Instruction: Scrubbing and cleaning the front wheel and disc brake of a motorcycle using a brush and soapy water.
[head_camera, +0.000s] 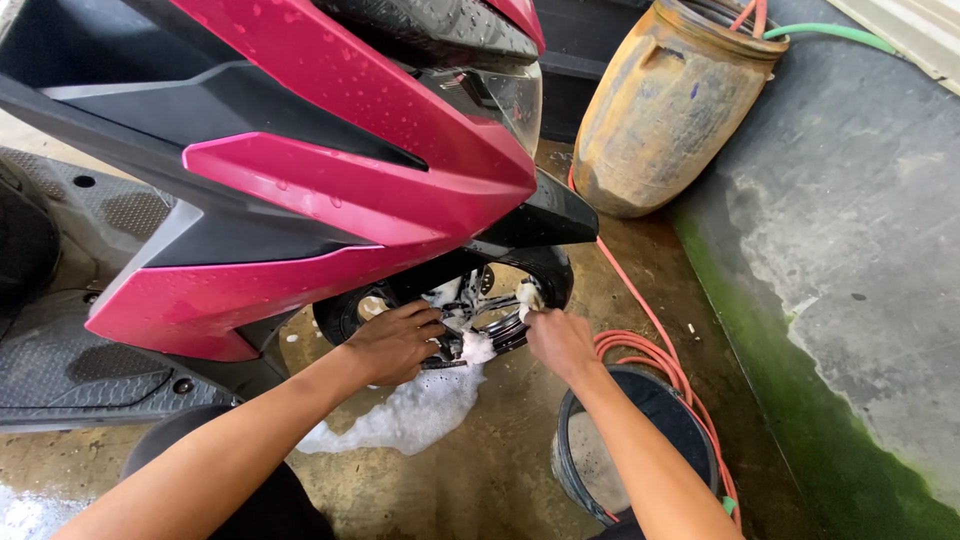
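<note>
A pink and black scooter (330, 190) stands wet, its front wheel (480, 300) covered in white soap foam. My left hand (395, 342) rests on the lower left of the wheel, fingers curled over the black tyre and rim. My right hand (558, 340) presses against the wheel's right side, closed on a small white foamy lump that looks like a sponge (527, 296). Foam (400, 415) has pooled on the wet floor under the wheel.
A black bucket (640, 450) stands by my right forearm. An orange hose (655, 355) coils around it and runs back toward a dirty tan barrel (670, 110) holding a green hose (830, 32). Green algae edge the concrete floor (860, 250) at right.
</note>
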